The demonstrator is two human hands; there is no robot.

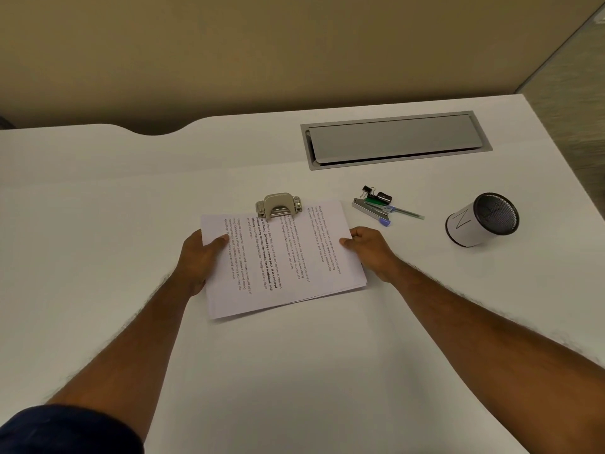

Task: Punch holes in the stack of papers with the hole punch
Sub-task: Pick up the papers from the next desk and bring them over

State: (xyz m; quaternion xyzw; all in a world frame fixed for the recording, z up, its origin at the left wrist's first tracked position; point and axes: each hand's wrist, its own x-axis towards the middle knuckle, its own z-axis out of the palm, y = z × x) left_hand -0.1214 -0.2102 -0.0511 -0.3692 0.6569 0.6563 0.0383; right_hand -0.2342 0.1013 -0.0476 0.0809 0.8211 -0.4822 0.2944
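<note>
Looking down from the head view, a white bench (131, 191) carries a stack of papers (281, 257) printed with text, lying near the middle and turned slightly askew. The left hand (199, 257) grips the stack's left edge and the right hand (370, 250) grips its right edge. On each, a thumb lies on the top sheet while the other fingers (360, 234) curl round the paper's edge, mostly hidden beneath it. The far edge of the stack meets the mouth of a beige hole punch (278, 204), which stands on the bench just beyond the sheets; how far the paper reaches in cannot be told. To the right of the punch, apart from the papers, lie black binder clips (376, 194), a metal stapler piece (370, 208) and a pen (404, 212), bunched together. Farther right is a mesh cup (481, 221) wrapped in white paper. A grey hatch (393, 139) is set into the bench behind them. A dark sleeve (65, 430) shows at the lower left.
</note>
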